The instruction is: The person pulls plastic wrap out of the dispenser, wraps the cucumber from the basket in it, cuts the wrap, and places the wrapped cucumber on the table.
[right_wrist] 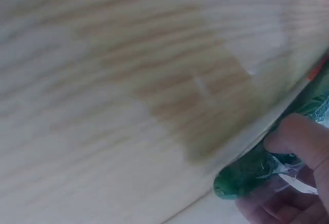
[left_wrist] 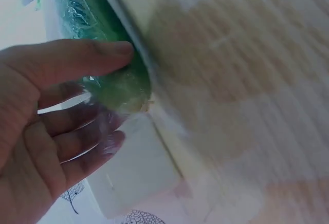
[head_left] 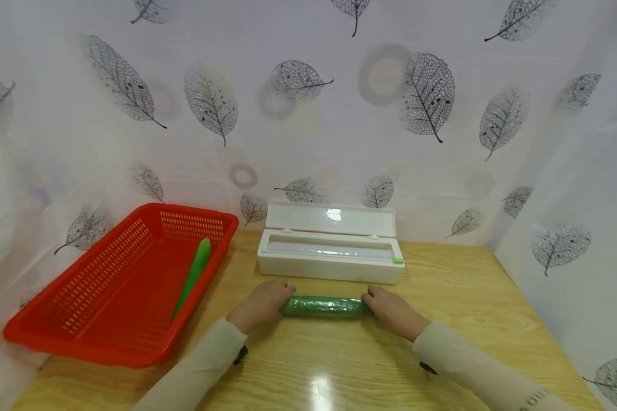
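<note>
A green cucumber [head_left: 326, 306] wrapped in clear cling film lies crosswise at the front of the table, the film wrinkled and shiny. My left hand [head_left: 263, 302] grips its left end; in the left wrist view the thumb [left_wrist: 103, 58] presses on the film while the fingers curl beneath, with loose film by the fingertips. At the other end my right hand [head_left: 395, 311] holds it, and the right wrist view shows the thumb [right_wrist: 295, 136] over the wrapped cucumber [right_wrist: 247, 175]. Just behind stands a white cling film dispenser [head_left: 329, 268], lid raised, a film roll inside.
To the left sits a red plastic basket [head_left: 156, 357] with another cucumber [head_left: 197, 268] leaning along its right side. The wooden table [head_left: 493, 308] reaches back to a leaf-patterned curtain [head_left: 308, 142], which also hangs along both sides.
</note>
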### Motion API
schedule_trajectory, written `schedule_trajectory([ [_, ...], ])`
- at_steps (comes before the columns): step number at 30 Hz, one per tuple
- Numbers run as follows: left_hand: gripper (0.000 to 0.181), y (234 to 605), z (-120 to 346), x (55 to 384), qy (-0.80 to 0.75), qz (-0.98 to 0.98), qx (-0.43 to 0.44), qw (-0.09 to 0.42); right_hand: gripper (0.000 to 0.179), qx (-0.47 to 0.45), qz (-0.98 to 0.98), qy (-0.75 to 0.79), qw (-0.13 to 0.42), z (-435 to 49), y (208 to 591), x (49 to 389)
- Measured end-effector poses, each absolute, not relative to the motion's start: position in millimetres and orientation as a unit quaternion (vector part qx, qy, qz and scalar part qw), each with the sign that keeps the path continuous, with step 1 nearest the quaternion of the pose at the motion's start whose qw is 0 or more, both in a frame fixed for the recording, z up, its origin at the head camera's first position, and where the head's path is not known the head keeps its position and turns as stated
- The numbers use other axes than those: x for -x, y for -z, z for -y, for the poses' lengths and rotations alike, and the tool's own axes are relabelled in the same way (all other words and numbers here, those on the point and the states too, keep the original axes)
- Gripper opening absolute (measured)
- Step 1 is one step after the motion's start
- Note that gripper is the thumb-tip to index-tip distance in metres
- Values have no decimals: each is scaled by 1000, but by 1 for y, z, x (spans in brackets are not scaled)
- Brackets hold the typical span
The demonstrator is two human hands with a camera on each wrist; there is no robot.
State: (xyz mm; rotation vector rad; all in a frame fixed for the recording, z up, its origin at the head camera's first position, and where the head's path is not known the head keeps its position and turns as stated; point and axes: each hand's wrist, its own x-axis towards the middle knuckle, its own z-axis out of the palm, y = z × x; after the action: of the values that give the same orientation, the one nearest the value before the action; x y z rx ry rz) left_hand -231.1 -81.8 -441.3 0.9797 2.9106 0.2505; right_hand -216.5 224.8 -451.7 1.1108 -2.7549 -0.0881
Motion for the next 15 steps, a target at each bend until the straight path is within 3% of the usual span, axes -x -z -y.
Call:
schedule_trajectory([
  [3,52,439,84,232,-104,-941,-318,46,33,-358,932,11,54,-224,447,216],
  [7,43,441,85,234,-122,-940,-311,65,31,-337,942,-2,16,-222,445,217],
  [11,34,445,84,235,-116,-946,-298,59,26,-338,940,9,36,-222,450,216],
  [15,40,449,82,233,-101,-952,-290,19,27,-348,933,25,87,-224,454,215],
])
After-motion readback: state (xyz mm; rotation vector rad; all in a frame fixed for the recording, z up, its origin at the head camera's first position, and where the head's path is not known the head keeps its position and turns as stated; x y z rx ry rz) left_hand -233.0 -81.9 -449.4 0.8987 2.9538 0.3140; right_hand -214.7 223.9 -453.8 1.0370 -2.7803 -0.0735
